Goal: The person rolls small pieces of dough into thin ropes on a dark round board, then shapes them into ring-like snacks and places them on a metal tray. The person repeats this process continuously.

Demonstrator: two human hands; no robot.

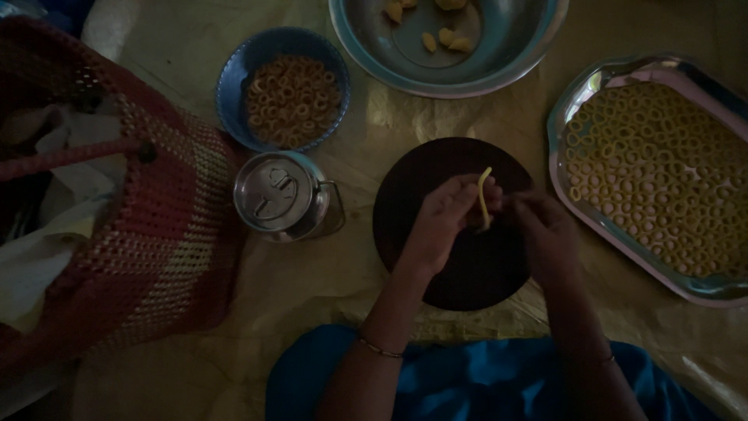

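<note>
My left hand and my right hand meet above a dark round board on the floor. Between their fingertips they hold a thin yellow strip of dough, which curves upward. A steel tray at the right is covered with several yellow dough rings. A blue bowl at the upper left also holds several rings.
A large steel bowl with a few dough lumps sits at the top. A lidded steel container stands left of the board. A red and cream woven basket fills the left side. A yellowish sheet covers the floor.
</note>
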